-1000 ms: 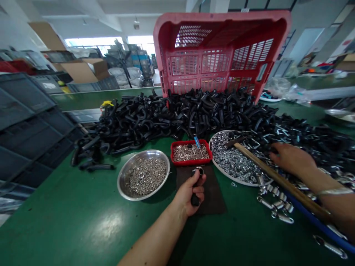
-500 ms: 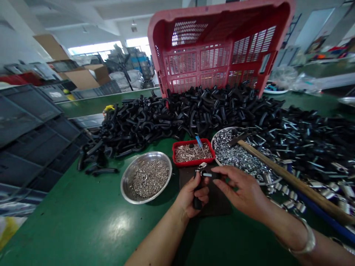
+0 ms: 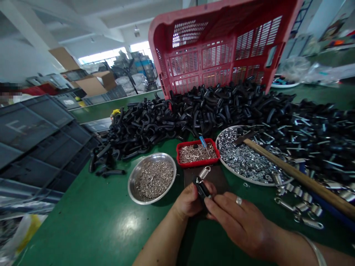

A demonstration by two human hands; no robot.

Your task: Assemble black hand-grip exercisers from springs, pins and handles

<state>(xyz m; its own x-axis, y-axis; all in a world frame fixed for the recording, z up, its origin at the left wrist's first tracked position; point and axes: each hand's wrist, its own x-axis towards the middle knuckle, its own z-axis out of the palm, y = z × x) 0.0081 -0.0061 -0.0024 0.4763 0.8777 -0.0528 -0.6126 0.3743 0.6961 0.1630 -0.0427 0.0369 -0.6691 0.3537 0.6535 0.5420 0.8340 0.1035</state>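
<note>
My left hand (image 3: 188,202) is closed around a black plastic part (image 3: 202,189), held tilted over a dark mat (image 3: 191,175). From the part's upper end a silvery coil spring (image 3: 204,173) sticks out, up and to the right. My right hand (image 3: 244,223), wearing a ring and a bracelet, has its fingers together on the part's lower end, and its thumb is mostly hidden. Just beyond the hands stands a red tray (image 3: 181,162) of small metal pins, with a blue-handled screwdriver (image 3: 203,142) in it.
On the left is a steel bowl (image 3: 132,190) of small metal pieces. A white dish (image 3: 230,170) of metal fittings carries a hammer (image 3: 266,159); loose springs (image 3: 302,207) lie beside it. Black parts (image 3: 155,122) are heaped before a tipped red crate (image 3: 188,66). Grey crates (image 3: 36,125) stand left.
My right hand has moved down and left from the part's upper end to its lower end. The spring now points up in plain sight. The whole view has shifted slightly.
</note>
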